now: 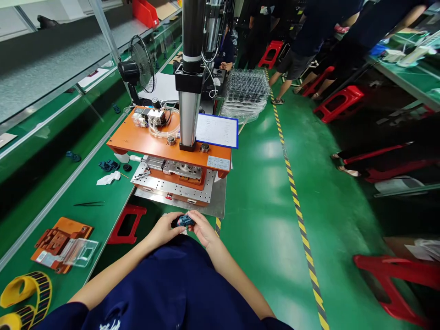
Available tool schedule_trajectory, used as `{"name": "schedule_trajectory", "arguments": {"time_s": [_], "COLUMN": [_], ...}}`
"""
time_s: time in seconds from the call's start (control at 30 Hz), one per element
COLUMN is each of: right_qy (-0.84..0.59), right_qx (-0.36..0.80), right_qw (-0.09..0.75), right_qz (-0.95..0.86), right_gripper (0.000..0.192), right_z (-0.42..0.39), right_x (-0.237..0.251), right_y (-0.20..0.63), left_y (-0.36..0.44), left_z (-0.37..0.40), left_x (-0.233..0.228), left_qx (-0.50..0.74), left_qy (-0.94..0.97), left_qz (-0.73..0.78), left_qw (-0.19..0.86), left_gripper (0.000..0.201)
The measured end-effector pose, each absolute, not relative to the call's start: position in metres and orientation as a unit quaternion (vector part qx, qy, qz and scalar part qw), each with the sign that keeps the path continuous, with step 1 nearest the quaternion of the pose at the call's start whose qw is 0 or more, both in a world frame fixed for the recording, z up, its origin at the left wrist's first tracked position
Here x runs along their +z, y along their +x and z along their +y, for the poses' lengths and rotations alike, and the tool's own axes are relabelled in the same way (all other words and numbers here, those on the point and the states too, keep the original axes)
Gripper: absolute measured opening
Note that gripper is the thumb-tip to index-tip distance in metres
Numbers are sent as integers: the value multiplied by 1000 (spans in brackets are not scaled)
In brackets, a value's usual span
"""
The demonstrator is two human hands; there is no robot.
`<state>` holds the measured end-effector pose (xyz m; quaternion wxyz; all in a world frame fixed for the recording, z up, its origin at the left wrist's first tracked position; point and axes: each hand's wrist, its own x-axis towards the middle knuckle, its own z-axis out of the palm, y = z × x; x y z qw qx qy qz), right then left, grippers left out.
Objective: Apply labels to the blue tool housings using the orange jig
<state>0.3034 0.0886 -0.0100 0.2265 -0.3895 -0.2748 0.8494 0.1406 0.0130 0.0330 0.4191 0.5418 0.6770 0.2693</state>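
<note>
Dark blue part: small, a short stubby piece (185,221) held up between both hands, in front of the worker's waist, just short of the press.
Left hand: fingers (174,216) closed narrowly round its left end; this hand (167,228) seems to carry the grip.
Right hand: thumb and fingertips pinched at the other end, the rest of this hand (203,228) loosely curled.
How far along: handling looks under way; the piece is off the bench and outside the press. Similar blue parts (109,165) lie on the bench; finished or waiting, I can't tell.
Press: the upright cylinder (189,117) stands over an orange top plate (137,130).
Bench, left: tweezers (89,204), an orange fixture (77,227), a yellow label roll (20,291).
Beyond: clear trays (245,87) stacked behind the press.
</note>
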Motion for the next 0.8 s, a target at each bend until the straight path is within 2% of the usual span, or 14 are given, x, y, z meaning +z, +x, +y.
{"name": "schedule_trajectory", "arguments": {"time_s": [0.3, 0.53, 0.63, 0.8], "right_qy": [-389, -385, -397, -468], "right_qx": [840, 778, 700, 476], "right_qw": [216, 211, 232, 297], "right_qz": [-311, -449, -546, -683], "right_gripper": [45, 47, 47, 40], "right_z": [87, 88, 106, 176], "right_x": [-12, -14, -14, -17], "right_y": [293, 290, 293, 283], "left_y": [127, 120, 108, 79], "left_z": [6, 9, 15, 29], "left_x": [24, 29, 29, 24], "left_qx": [264, 280, 294, 329], "left_qy": [543, 529, 506, 471], "left_qz": [681, 678, 697, 730], "left_qw": [413, 426, 414, 369], "left_gripper": [50, 50, 49, 55]}}
